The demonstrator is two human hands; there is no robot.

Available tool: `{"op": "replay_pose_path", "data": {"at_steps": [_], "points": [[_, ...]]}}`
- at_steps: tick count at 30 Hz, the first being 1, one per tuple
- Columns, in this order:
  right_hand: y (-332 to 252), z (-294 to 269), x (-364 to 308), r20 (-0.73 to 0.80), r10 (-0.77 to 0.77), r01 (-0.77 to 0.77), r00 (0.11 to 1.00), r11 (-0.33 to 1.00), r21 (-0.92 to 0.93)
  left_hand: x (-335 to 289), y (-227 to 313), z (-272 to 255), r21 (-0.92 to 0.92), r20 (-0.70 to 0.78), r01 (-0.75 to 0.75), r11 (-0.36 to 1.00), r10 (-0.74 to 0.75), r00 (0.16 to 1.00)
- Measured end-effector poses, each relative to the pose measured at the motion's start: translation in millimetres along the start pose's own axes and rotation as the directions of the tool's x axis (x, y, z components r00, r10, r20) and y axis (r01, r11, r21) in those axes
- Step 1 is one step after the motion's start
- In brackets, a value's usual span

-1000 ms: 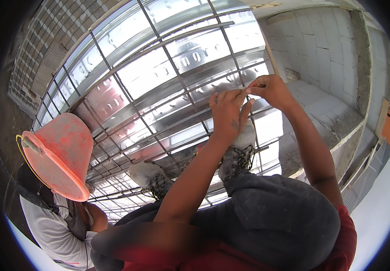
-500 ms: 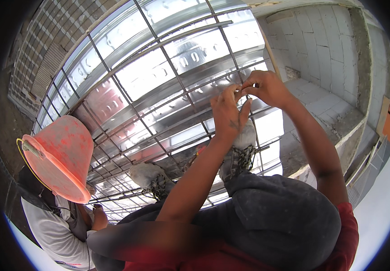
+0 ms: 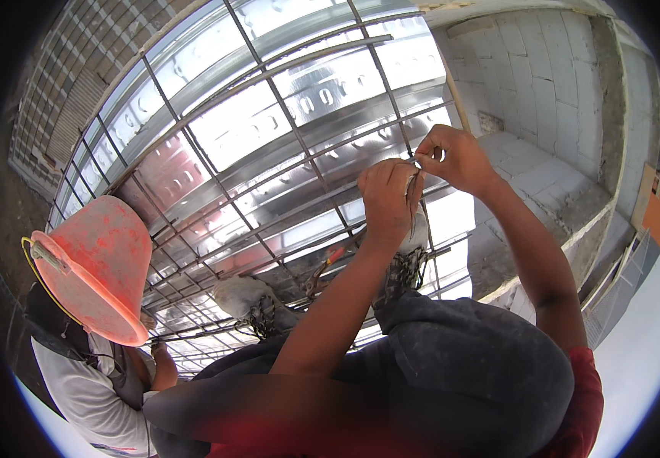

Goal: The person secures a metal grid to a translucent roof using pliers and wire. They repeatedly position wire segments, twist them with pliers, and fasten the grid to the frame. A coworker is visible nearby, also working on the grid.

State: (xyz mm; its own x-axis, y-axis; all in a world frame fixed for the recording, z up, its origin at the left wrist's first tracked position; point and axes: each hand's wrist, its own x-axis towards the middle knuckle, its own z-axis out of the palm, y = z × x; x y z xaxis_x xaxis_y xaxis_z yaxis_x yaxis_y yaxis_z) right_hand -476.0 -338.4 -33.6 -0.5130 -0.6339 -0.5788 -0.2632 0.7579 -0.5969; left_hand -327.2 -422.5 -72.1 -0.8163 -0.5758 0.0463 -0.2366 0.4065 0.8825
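Observation:
Both hands meet over a steel rebar mesh (image 3: 299,141) that lies above shiny ribbed metal decking (image 3: 246,126). My left hand (image 3: 388,200) is closed around thin dark tie wire (image 3: 414,200), whose strands hang below the fingers. Thumb and forefinger of my right hand (image 3: 458,159) pinch together at the wire's upper end, touching the left fingertips. A mesh bar passes just behind the hands. Between my knees lies a tool with a red and yellow handle (image 3: 334,256), partly hidden by my left forearm.
At the left, an orange bucket (image 3: 104,263) smeared with grey is beside a co-worker in a grey shirt (image 3: 89,389), whose hand (image 3: 163,365) is near the mesh. A grey block wall (image 3: 536,76) and concrete ledge (image 3: 543,221) border the decking on the right.
My left hand has turned and closed more, and dark wire strands now show along its fingers. The right hand has shifted slightly right and down. The view has moved a little.

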Motion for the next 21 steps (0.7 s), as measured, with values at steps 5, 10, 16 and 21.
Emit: {"op": "replay_pose_path", "data": {"at_steps": [5, 10, 16, 21], "points": [[19, 13, -8, -0.105, -0.061, 0.073, 0.993, 0.991, 0.108, 16, -5, -17, -0.175, 0.125, 0.203, 0.963, -0.183, 0.975], [31, 24, -20, -0.204, -0.115, 0.12, 0.972, 0.993, 0.009, 41, -15, -18, -0.271, 0.141, 0.245, 0.931, -0.214, 0.967], [17, 52, -36, -0.29, 0.219, -0.168, 0.932, 0.967, 0.189, 73, -16, -11, 0.006, 0.326, 0.106, 0.994, -0.102, 0.94], [-8, 70, -48, -0.184, 0.481, -0.347, 0.857, 0.804, 0.483, 102, -6, 7, 0.224, 0.638, -0.171, 0.959, -0.012, 0.77]]}}
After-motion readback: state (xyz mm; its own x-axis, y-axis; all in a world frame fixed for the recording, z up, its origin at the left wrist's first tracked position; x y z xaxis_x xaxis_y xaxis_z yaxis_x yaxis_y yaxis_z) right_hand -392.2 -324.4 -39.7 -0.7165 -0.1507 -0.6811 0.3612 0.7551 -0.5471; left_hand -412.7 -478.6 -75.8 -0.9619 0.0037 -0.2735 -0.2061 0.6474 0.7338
